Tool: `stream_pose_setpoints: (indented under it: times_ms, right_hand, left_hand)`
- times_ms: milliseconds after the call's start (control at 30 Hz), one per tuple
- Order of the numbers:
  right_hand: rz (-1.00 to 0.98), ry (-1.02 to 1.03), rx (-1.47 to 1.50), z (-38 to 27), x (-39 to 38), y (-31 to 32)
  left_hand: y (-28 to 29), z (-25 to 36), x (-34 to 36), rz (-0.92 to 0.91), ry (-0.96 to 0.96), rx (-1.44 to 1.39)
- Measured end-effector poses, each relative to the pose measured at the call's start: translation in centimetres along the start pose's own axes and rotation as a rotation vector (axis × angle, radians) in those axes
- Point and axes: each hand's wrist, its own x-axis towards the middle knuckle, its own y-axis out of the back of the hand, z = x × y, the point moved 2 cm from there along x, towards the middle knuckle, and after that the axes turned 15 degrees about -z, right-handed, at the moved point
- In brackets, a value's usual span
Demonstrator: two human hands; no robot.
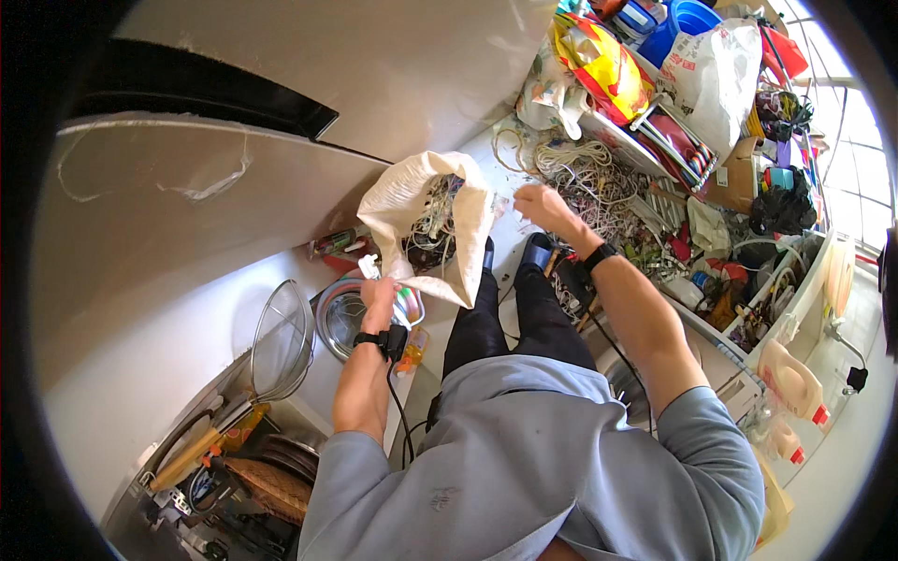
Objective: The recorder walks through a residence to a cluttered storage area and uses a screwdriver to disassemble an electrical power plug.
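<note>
1. My left hand (378, 293) is clenched around the near left part of the rim of a white sack (475, 234), fingers folded over the fabric. A small white piece (369, 266) pokes up just above that fist; I cannot tell whether it belongs to the sack.
2. My right hand (547, 208) is out to the right of the sack, apart from it, fingers curled in and nearly together. A small translucent scrap (500, 204) shows by the fingertips; I cannot tell whether I am pinching it or my grasp is empty.
3. The sack is in front of my legs, its mouth gaping up toward me, with tangled cords (437, 213) visible inside.
4. Past my right hand spreads a heap of cords (599, 182), mostly pale loops and thin wires, mixed with odds and ends further right.
5. I have a dark band (600, 256) on my right wrist and a black device (394, 342) strapped to my left.
6. Left of my left forearm is a round wire strainer (282, 338); my dark slippers (536, 252) show beyond my knees.
</note>
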Motion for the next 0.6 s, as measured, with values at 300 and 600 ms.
stream_pose_setpoints:
  times_ms: [300, 600]
  right_hand:
    - [-0.013, -0.325, 0.171, 1.0, 0.8, -11.5]
    - [0.126, -0.499, 0.404, -2.3, 5.0, -16.0]
  left_hand:
    - [2.1, 2.6, -3.4, 0.018, -0.032, 0.204]
    - [1.6, 7.9, -2.4, 0.185, -0.104, 0.493]
